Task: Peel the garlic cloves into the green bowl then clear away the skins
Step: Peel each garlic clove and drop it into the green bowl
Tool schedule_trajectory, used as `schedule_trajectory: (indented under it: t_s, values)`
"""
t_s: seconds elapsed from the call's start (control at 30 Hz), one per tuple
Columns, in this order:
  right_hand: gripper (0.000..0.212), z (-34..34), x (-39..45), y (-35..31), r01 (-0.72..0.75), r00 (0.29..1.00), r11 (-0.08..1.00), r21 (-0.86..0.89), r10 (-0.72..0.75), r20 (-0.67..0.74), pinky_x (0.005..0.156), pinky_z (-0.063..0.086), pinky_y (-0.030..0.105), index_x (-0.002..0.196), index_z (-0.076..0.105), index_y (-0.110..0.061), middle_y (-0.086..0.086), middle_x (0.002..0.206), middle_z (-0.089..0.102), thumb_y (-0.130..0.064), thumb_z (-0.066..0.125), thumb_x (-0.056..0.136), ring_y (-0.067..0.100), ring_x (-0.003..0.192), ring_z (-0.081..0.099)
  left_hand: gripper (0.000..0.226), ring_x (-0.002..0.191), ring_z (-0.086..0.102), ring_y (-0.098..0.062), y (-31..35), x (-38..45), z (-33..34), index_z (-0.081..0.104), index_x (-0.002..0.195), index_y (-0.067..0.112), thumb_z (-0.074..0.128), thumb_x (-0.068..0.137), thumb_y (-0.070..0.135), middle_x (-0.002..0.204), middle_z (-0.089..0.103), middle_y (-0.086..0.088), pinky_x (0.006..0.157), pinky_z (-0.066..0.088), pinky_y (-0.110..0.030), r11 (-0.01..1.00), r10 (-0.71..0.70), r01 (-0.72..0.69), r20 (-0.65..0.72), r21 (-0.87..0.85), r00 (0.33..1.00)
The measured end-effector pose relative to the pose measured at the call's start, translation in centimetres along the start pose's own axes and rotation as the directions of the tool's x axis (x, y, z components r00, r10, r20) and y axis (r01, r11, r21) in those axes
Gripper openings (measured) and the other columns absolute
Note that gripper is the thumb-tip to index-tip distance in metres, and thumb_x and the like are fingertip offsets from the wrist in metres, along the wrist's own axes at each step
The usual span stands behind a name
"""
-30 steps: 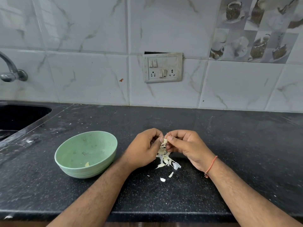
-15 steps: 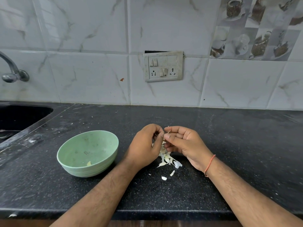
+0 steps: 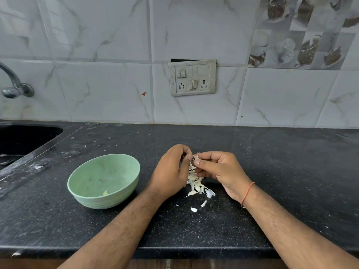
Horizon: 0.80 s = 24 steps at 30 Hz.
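Still early, I judge: my left hand (image 3: 171, 169) and right hand (image 3: 219, 169) both have their fingertips curled in, pinching one garlic clove (image 3: 194, 157) between them above the black counter (image 3: 272, 171), its skin only part torn. One pale peeled clove (image 3: 105, 193) lies in the green bowl (image 3: 116, 199) just left of my hands (little else shows inside). Loose skins (image 3: 196, 185) sit heaped beneath my hands, not yet cleared.

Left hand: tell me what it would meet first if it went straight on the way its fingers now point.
The left hand points right, so it would most likely meet the garlic clove pinched between both hands, then at once the right hand. Depth is hard to judge.
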State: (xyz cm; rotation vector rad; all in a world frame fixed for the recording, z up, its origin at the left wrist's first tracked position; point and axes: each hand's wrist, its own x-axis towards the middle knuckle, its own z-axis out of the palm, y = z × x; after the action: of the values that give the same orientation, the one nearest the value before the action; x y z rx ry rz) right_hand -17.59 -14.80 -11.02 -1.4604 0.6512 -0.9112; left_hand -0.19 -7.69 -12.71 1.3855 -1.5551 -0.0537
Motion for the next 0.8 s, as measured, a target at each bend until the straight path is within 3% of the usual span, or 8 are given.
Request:
schedule_trajectory:
  t_s: [0.17, 0.33, 0.47, 0.6, 0.73, 0.8]
  values:
    - [0.017, -0.13, -0.04, 0.03, 0.040, 0.999, 0.996, -0.080, -0.042, -0.025, 0.068, 0.064, 0.030, 0.109, 0.082, -0.007, 0.015, 0.086, 0.079, -0.005, 0.079, 0.093, 0.022, 0.077, 0.077, 0.011, 0.067, 0.054, 0.000, -0.16, 0.17, -0.18, 0.063, 0.098, 0.027, 0.060, 0.106, 0.022, 0.076, 0.059, 0.018, 0.064, 0.040, -0.016, 0.992, -0.098, 0.089, -0.097, -0.094, 0.990]
    - [0.018, -0.25, 0.10, 0.39, 0.162, 0.985, 0.949, -0.269, -0.170, -0.007, 0.082, 0.067, 0.045, 0.111, 0.083, -0.017, 0.006, 0.094, 0.082, -0.014, 0.081, 0.094, 0.030, 0.086, 0.080, 0.008, 0.071, 0.065, -0.002, 0.18, 0.10, 0.01, 0.075, 0.103, 0.026, 0.066, 0.103, 0.024, 0.082, 0.074, 0.011, 0.066, 0.051, -0.019, 0.966, -0.171, 0.158, -0.050, -0.206, 0.984]
    - [0.012, -0.41, 0.11, 0.71, 0.234, 0.966, 0.883, -0.406, -0.258, -0.004, 0.081, 0.066, 0.050, 0.099, 0.084, -0.027, 0.000, 0.087, 0.081, -0.028, 0.088, 0.087, 0.025, 0.082, 0.079, 0.013, 0.061, 0.062, 0.002, 0.00, 0.17, -0.12, 0.080, 0.095, 0.026, 0.072, 0.101, 0.033, 0.071, 0.073, 0.013, 0.060, 0.046, -0.017, 0.962, -0.179, 0.169, -0.027, -0.215, 0.983]
    - [0.012, -0.52, 0.20, 0.71, 0.272, 0.952, 0.878, -0.393, -0.305, -0.023, 0.084, 0.066, 0.047, 0.097, 0.084, -0.024, -0.003, 0.090, 0.082, -0.022, 0.089, 0.086, 0.020, 0.085, 0.079, 0.014, 0.058, 0.058, 0.003, 0.01, 0.35, -0.25, 0.082, 0.091, 0.026, 0.074, 0.100, 0.033, 0.066, 0.071, 0.015, 0.059, 0.044, -0.016, 0.959, -0.207, 0.198, -0.026, -0.201, 0.978]
    - [0.013, -0.45, 0.13, 0.50, 0.294, 0.947, 0.885, -0.360, -0.322, -0.018, 0.084, 0.066, 0.043, 0.101, 0.085, -0.021, -0.003, 0.093, 0.082, -0.019, 0.087, 0.088, 0.022, 0.086, 0.080, 0.018, 0.061, 0.060, -0.005, -0.13, 0.44, -0.34, 0.082, 0.091, 0.027, 0.073, 0.100, 0.039, 0.068, 0.072, 0.008, 0.062, 0.052, -0.029, 0.931, -0.247, 0.241, 0.013, -0.274, 0.969]
    - [0.013, -0.42, 0.14, 0.45, 0.305, 0.944, 0.891, -0.335, -0.329, -0.015, 0.083, 0.066, 0.042, 0.101, 0.085, -0.019, -0.002, 0.093, 0.082, -0.016, 0.086, 0.089, 0.024, 0.085, 0.080, 0.021, 0.062, 0.060, -0.007, -0.03, 0.51, -0.33, 0.083, 0.091, 0.022, 0.073, 0.100, 0.038, 0.067, 0.069, 0.007, 0.061, 0.051, -0.029, 0.890, -0.293, 0.293, 0.055, -0.351, 0.955]
